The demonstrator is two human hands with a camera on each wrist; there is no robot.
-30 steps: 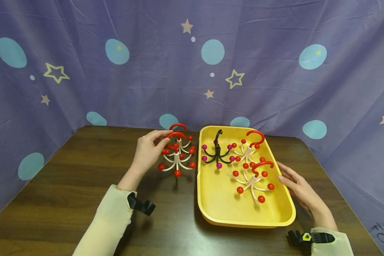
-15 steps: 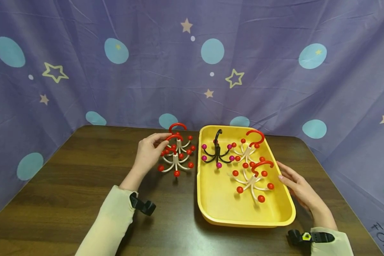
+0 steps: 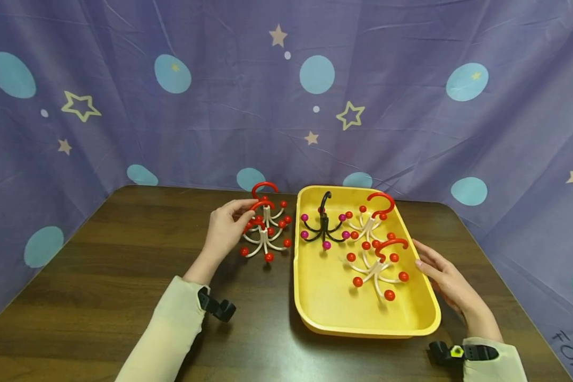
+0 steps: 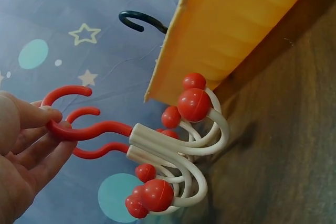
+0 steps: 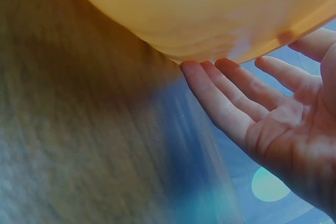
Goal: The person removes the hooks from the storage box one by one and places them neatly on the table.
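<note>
My left hand (image 3: 223, 225) pinches the red hook of a white multi-arm hanger (image 3: 265, 240) between thumb and fingers; its curved arms end in red balls. Right behind it stands a similar white hanger (image 3: 267, 215), partly hidden. To the right is a yellow tray (image 3: 334, 330) holding a black hanger (image 3: 324, 225) with magenta balls and two white ones with red balls, the far white hanger (image 3: 370, 225) and the near white hanger (image 3: 374, 269). My right hand (image 3: 451, 281) touches the tray's right side, its fingers (image 5: 220, 98) nearly straight against the outer wall.
The dark wooden table (image 3: 124, 276) runs under everything. A purple curtain (image 3: 248, 106) with stars and blue spots hangs close behind the table's back edge and along both sides. The tray's left wall (image 4: 210, 35) rises beside the two hangers outside it.
My left hand has lowered the pinched hanger slightly and shifted it a little, turning it somewhat, in front of the other one. The right hand and tray stay put.
</note>
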